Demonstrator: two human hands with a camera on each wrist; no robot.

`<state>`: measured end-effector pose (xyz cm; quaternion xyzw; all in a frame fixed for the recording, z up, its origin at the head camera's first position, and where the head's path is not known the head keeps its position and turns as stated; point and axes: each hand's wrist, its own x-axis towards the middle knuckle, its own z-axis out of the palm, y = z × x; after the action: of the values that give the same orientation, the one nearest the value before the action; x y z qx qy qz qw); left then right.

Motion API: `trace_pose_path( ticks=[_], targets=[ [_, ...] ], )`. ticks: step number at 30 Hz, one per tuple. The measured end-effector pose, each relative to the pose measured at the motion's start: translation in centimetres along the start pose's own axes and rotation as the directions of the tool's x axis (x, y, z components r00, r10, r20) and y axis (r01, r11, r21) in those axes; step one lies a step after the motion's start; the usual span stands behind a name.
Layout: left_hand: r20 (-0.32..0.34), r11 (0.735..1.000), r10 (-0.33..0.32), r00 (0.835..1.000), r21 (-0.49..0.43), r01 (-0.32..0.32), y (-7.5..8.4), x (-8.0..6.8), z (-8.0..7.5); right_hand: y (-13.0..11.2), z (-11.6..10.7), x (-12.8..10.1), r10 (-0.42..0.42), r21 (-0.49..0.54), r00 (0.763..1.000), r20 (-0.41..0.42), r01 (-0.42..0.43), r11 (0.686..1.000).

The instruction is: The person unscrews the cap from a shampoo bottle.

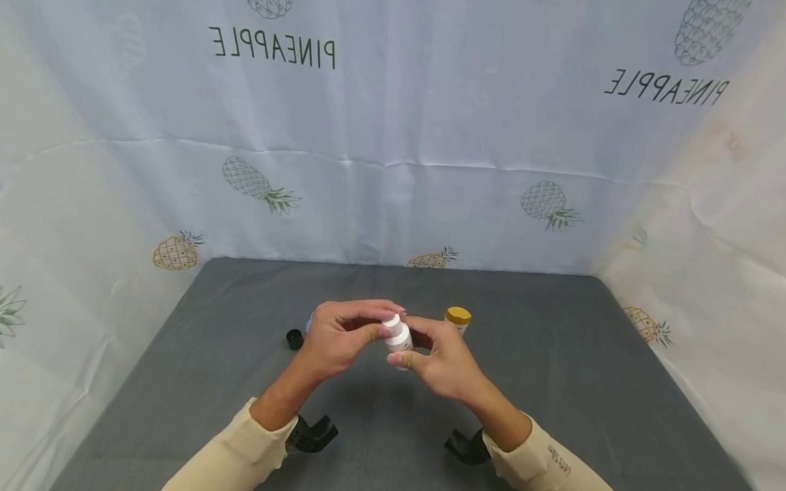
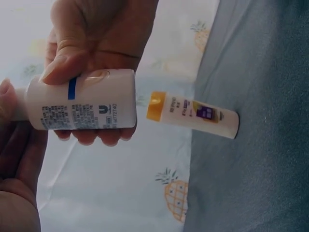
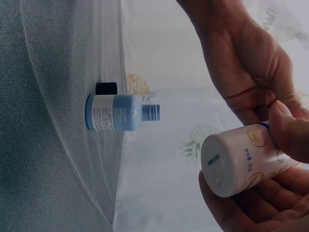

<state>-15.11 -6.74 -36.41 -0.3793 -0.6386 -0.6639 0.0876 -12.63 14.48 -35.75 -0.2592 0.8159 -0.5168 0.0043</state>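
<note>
Both hands are on a small white bottle held up over the table. My right hand grips its body, thumb on the near side and fingers behind. The left hand pinches the white cap at its top between thumb and fingers. In the left wrist view, the bottle shows printed text and a blue stripe. Its round base faces the camera in the right wrist view, with the right thumb across the label.
An uncapped blue bottle stands behind the left hand, its threaded neck bare. Close by lies a black cap. Beyond the right hand stands a white bottle with a yellow cap. Pineapple-print curtains border the grey table.
</note>
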Motion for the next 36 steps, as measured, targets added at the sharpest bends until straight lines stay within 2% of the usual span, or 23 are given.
trace_pose_path(
  ticks=[5, 10, 13, 16, 21, 26, 36],
  targets=[
    [-0.035, 1.0, 0.014, 0.999, 0.001, -0.013, 0.0, 0.0, 0.4, -0.1, 0.0, -0.1, 0.003, 0.008, 1.0, -0.004, -0.003, 1.0],
    [-0.057, 1.0, -0.012, 0.998, 0.014, 0.013, 0.1, 0.0, 0.6, -0.1, -0.1, -0.1, -0.006, 0.002, 1.0, -0.009, 0.006, 1.0],
    [-0.033, 1.0, -0.002, 0.999, -0.004, 0.002, 0.1, 0.1, 0.5, 0.0, -0.2, -0.1, -0.004, 0.005, 1.0, -0.008, 0.004, 1.0],
    [0.024, 1.0, -0.003, 1.0, -0.03, 0.003, 0.1, 0.2, 0.3, -0.1, -0.4, -0.1, -0.003, 0.007, 1.0, -0.007, 0.003, 1.0],
    [0.064, 0.995, -0.1, 0.993, -0.019, 0.102, 0.7, 0.4, 0.1, -0.2, -0.6, -0.1, 0.003, 0.011, 1.0, 0.001, -0.003, 1.0],
    [0.028, 0.993, -0.116, 0.993, -0.011, 0.116, 0.8, 0.4, 0.3, -0.2, -0.5, -0.1, -0.01, 0.008, 1.0, -0.006, 0.01, 1.0],
    [-0.103, 0.994, -0.101, 0.99, 0.024, 0.104, 0.4, 0.0, 1.1, -0.2, -0.1, -0.2, -0.028, -0.011, 0.997, -0.065, 0.028, 1.0]
  ],
)
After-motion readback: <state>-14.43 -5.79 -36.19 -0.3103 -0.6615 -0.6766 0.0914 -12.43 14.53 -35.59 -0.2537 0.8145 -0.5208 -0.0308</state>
